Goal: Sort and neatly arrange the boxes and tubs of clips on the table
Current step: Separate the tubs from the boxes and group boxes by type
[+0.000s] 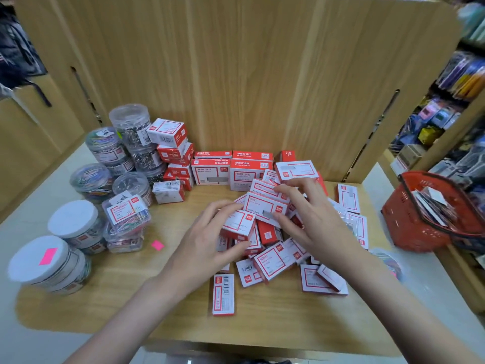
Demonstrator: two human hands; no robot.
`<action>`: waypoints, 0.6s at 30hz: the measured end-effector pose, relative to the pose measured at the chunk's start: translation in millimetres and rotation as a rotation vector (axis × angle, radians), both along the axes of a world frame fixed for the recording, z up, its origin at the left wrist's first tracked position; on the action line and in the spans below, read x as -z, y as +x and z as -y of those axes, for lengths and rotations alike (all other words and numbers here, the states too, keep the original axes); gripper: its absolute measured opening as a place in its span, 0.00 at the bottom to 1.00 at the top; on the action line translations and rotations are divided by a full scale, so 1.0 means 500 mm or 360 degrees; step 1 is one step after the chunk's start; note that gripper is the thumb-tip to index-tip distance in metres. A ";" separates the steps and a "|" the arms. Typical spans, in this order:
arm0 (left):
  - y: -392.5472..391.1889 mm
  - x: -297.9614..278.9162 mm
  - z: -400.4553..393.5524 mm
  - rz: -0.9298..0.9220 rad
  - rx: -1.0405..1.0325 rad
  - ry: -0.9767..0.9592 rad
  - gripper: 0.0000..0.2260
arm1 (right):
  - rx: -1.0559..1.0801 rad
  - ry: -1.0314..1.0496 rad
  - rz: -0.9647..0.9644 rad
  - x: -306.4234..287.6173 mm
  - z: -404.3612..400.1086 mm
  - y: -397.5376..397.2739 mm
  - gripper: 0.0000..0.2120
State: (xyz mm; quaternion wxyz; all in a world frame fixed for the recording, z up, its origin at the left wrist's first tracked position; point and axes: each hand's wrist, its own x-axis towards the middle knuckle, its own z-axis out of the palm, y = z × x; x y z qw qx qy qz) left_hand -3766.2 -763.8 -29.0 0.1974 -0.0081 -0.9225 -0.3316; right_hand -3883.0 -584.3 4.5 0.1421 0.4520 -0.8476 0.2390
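A loose heap of small red-and-white boxes (278, 254) covers the middle of the wooden table (131, 298). My left hand (210, 240) grips one small box (238, 224) at the heap's left side, thumb below and fingers over its top. My right hand (307, 214) pinches a flat box (265, 206) lying on top of the heap. Bigger red-and-white boxes (228, 170) stand in a row against the back panel. Clear tubs of clips (131, 132) and white-lidded tubs (72, 219) are grouped at the left, beside a stack of small boxes (170, 148).
A red shopping basket (425, 219) holding packets stands at the right edge. One box (223, 294) lies alone in front of the heap. A pink sticker (157, 244) lies on the table. Wooden panels wall the back; shop shelves (456, 106) rise at the right.
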 end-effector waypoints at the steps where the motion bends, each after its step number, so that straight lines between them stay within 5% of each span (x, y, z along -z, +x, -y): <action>1: 0.002 0.001 0.000 -0.0008 -0.0050 0.0023 0.27 | 0.0022 -0.0012 -0.0034 0.001 0.004 0.000 0.22; 18: 0.084 -0.003 0.057 0.0103 -0.0598 0.0022 0.29 | -0.0087 0.0168 -0.0203 0.003 0.034 0.005 0.20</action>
